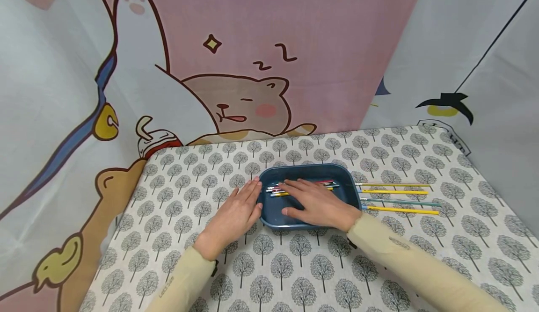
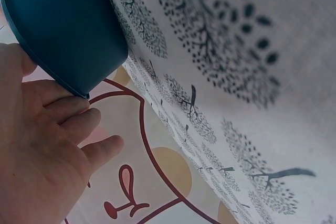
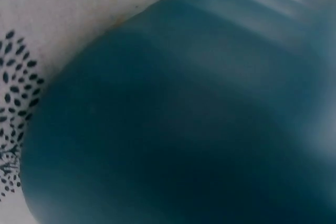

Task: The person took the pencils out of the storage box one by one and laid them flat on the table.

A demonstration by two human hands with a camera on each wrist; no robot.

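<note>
Cream sleeves (image 1: 404,256), left grip (image 1: 233,215) outstretched against blue tray (image 1: 275,214), right grip (image 1: 317,204) spread over pencils (image 1: 278,193), long axes running left to right

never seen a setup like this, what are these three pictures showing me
There's no machine: each grip is a person's bare hand. The wide picture comes from a head camera; the other two come from wrist cameras. On the tree-print cloth stands a blue tray. Pencils lie inside, and four more pencils lie to its right. The left grip touches the tray's left side; the right grip spreads over the pencils inside, with nothing clearly held. The blurry right wrist close-up is mostly tray.
</note>
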